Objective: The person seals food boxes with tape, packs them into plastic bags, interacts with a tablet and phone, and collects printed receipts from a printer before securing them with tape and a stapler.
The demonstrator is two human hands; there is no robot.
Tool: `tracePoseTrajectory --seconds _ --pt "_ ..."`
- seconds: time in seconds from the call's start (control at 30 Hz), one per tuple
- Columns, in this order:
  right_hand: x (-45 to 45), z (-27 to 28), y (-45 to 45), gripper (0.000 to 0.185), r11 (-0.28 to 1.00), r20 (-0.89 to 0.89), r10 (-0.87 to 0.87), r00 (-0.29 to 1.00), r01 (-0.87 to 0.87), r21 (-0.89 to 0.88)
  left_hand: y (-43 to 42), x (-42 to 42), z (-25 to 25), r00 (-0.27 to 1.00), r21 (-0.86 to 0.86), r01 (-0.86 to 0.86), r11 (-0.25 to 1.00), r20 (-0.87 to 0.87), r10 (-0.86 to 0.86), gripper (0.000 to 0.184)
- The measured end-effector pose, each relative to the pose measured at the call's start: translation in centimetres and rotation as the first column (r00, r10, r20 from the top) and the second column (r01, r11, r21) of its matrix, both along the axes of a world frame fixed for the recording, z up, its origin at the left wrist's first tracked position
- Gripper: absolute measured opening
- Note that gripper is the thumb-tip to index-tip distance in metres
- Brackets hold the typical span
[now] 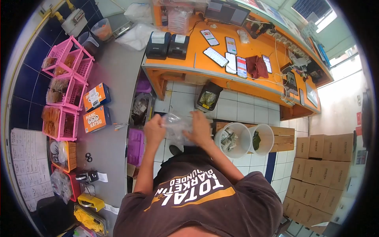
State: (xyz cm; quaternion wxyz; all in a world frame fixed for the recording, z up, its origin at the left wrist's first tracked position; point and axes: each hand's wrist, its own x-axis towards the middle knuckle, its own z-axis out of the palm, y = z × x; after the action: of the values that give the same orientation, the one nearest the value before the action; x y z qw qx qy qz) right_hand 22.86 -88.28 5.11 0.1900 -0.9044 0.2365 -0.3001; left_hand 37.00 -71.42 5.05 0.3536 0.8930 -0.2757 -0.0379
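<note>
A clear plastic bag (176, 125) is stretched between my two hands in front of my body, above the tiled floor. My left hand (154, 128) is closed on the bag's left side. At the opposite side, my right hand (199, 129) grips the bag, somewhat smeared by motion. I cannot make out anything inside the bag. Close to my right forearm stand two translucent tubs on a wooden bench: one tub (218, 145) holds silvery packets, the other tub (270, 147) something green.
The steel counter (114, 79) on the left carries pink baskets (65, 93), orange food boxes (97, 120) and a yellow tape dispenser (90, 202). Ahead, an orange desk (189, 69) bears several phones and two black printers (158, 46). Cardboard boxes (319, 173) are stacked at right. A black bin (208, 96) sits below the desk.
</note>
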Motion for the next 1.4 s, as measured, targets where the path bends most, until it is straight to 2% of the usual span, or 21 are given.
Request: tracePoseTrajectory --seconds 0.03,0.1,0.13,0.2,0.27,0.33,0.37,0.43,0.57,0.67,0.77,0.87,0.93,0.97,1.0,1.03,1.1,1.2,1.27,1.33,1.4 --pt "0.6 -0.4 0.7 0.027 0.992 0.076 0.040 0.996 -0.030 -0.119 0.1 -0.4 -0.3 1.000 0.003 0.003 1.000 -0.002 -0.003 0.023" --pt "1.3 -3.5 0.5 0.026 0.972 -0.123 0.166 0.978 -0.141 0.190 0.5 -1.0 -1.5 0.989 0.154 0.060 0.986 0.125 -0.079 0.012" --pt "1.2 -3.6 -0.6 0.026 0.971 -0.118 0.165 0.979 -0.140 0.195 1.6 -0.5 -2.6 0.988 0.160 0.061 0.985 0.129 -0.082 0.012" --pt "0.7 -2.8 -3.9 0.024 0.967 -0.281 -0.142 0.949 0.194 0.166 3.7 1.2 -3.1 0.993 0.411 -0.003 0.912 0.111 -0.047 0.007" --pt "1.6 -2.4 -3.3 0.021 0.974 -0.277 -0.197 0.940 0.220 0.055 3.0 0.8 -2.6 0.992 0.422 0.018 0.906 0.107 -0.070 0.010" --pt "4.1 -0.6 -0.3 0.015 0.973 -0.006 -0.032 0.999 0.029 -0.227 1.5 0.3 -1.1 0.955 0.208 0.219 0.953 0.153 -0.252 0.013" --pt "5.3 -0.8 0.8 0.014 0.943 0.071 0.038 0.997 -0.013 -0.331 1.2 0.5 -0.7 0.955 0.211 0.219 0.953 0.152 -0.253 0.013" --pt "7.0 -3.8 1.7 0.013 0.924 -0.146 0.374 0.916 -0.354 0.143 0.7 1.1 -0.2 0.942 0.319 0.179 0.931 0.218 -0.256 0.017" --pt "8.2 -2.7 -1.8 0.013 0.955 -0.182 0.174 0.968 -0.121 0.270 2.0 4.4 -1.7 0.942 0.333 0.009 0.943 0.313 -0.120 0.017" --pt "9.9 -2.0 -3.0 0.013 0.969 -0.297 0.145 0.944 -0.074 0.237 0.5 6.1 0.1 0.934 0.201 0.083 0.976 0.326 -0.147 0.019" --pt "12.4 -1.0 -3.8 0.012 0.943 -0.148 0.302 0.942 -0.273 0.192 -0.7 7.4 0.4 0.955 0.101 0.154 0.983 0.240 -0.174 0.016" --pt "14.1 -1.7 -5.6 0.016 0.932 -0.245 0.311 0.918 -0.245 0.266 0.0 10.0 0.7 0.984 0.217 0.025 0.976 0.167 -0.063 0.038" --pt "13.5 -1.0 -6.6 0.018 0.946 -0.198 0.155 0.968 -0.088 0.311 -0.4 10.8 1.9 0.979 0.164 -0.130 0.978 0.177 0.100 0.057" --pt "13.3 -0.6 -7.2 0.018 0.948 -0.202 0.149 0.968 -0.081 0.309 -0.9 10.7 1.7 0.988 0.006 -0.157 0.988 -0.011 0.157 0.059" --pt "12.9 -0.1 -7.6 0.018 0.915 -0.105 0.163 0.981 -0.111 0.387 -2.2 10.0 1.1 0.988 0.006 -0.152 0.988 -0.016 0.152 0.059" --pt "12.9 0.1 -7.8 0.018 0.876 -0.002 0.168 0.986 -0.148 0.460 -4.0 8.9 0.2 0.985 -0.172 -0.120 0.978 0.100 0.138 0.056" --pt "13.3 0.1 -7.7 0.017 0.859 0.004 0.168 0.986 -0.148 0.490 -6.5 8.3 -3.0 0.966 -0.341 -0.058 0.938 0.218 0.139 0.054" --pt "12.8 -0.6 -8.6 0.016 0.876 -0.032 0.110 0.993 -0.082 0.476 -7.7 8.2 -10.6 0.981 -0.433 -0.152 0.889 0.046 0.190 0.042" --pt "11.8 -1.3 -10.7 0.016 0.941 -0.145 -0.012 0.989 0.060 0.333 -5.4 10.5 -13.3 0.958 0.000 -0.186 0.983 -0.221 0.181 0.027" --pt "9.6 -1.9 -15.2 0.016 0.957 -0.205 -0.146 0.968 0.191 0.220 -3.2 12.7 -10.9 0.976 0.141 -0.203 0.969 -0.046 0.211 0.016" --pt "7.9 -2.1 -17.3 0.017 0.946 -0.191 -0.203 0.960 0.243 0.216 -2.6 14.3 -7.4 0.963 0.121 -0.185 0.975 -0.178 0.205 0.014"
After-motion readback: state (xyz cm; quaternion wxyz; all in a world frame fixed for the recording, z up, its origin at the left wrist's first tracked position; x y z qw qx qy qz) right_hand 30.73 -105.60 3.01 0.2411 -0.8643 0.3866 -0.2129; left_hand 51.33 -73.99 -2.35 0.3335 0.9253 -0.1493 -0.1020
